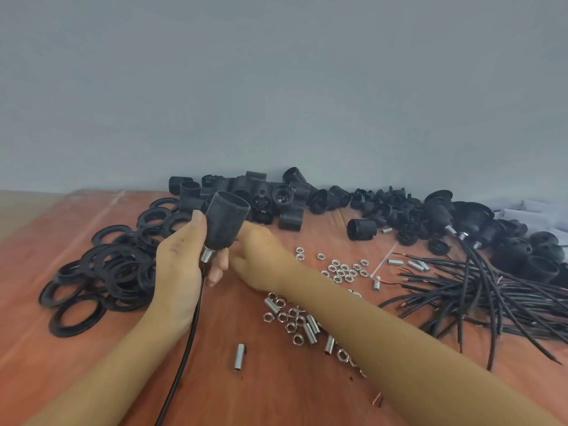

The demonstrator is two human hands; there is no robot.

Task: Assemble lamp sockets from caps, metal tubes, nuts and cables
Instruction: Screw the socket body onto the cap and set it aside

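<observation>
Cable [190, 333] hangs from socket [227, 222]; L hand [178, 265] fingers curled round it, R hand [261, 250] fingers hidden behind, can't tell

Open bench [276, 395] near the middle, just a lone metal tube [239, 357] lying there. Left is blocked by stacked black rings [107, 272], the far edge walled with socket bodies [261, 195], the right tangled in cables [476, 296]. Nuts and tubes [282, 316] scatter between, lamp socket [226, 222] raised mid-bench
</observation>
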